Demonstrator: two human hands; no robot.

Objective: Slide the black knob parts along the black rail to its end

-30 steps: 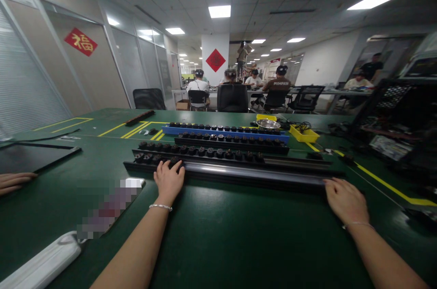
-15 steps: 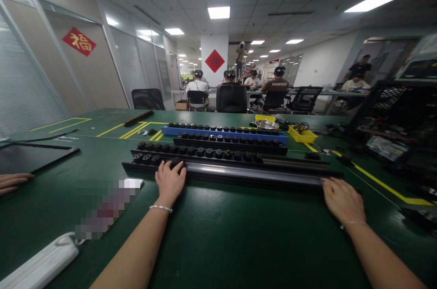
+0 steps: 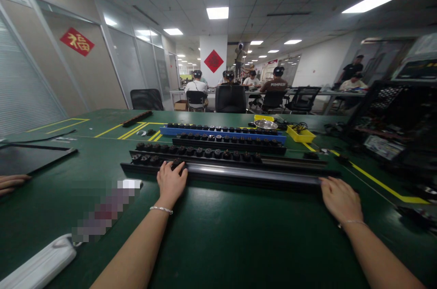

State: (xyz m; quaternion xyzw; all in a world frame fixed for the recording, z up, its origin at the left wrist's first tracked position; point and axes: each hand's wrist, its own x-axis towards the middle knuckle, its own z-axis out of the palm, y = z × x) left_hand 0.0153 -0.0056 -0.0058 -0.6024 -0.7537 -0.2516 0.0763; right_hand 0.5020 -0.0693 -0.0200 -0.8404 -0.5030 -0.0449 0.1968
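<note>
Rails (image 3: pixel 228 144) lie between the front rail (image 3: pixel 252 173) and metal bowl (image 3: pixel 265 124).

Both hands (image 3: pixel 172 184) on a long black rail (image 3: pixel 256 174), green table (image 3: pixel 239 243); yellow basket (image 3: pixel 300 135) farther back

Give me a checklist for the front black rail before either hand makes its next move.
1. Left hand on the front black rail: ok, fingers rest toward its left end.
2. Right hand on the rail: ok, fingertips touch near its right end.
3. Round black parts along its whole length: not ok, they show only toward the left.
4. Part seating under the left fingers: cannot tell, hidden.
5. Other person's hand apart from the rail: ok.
</note>
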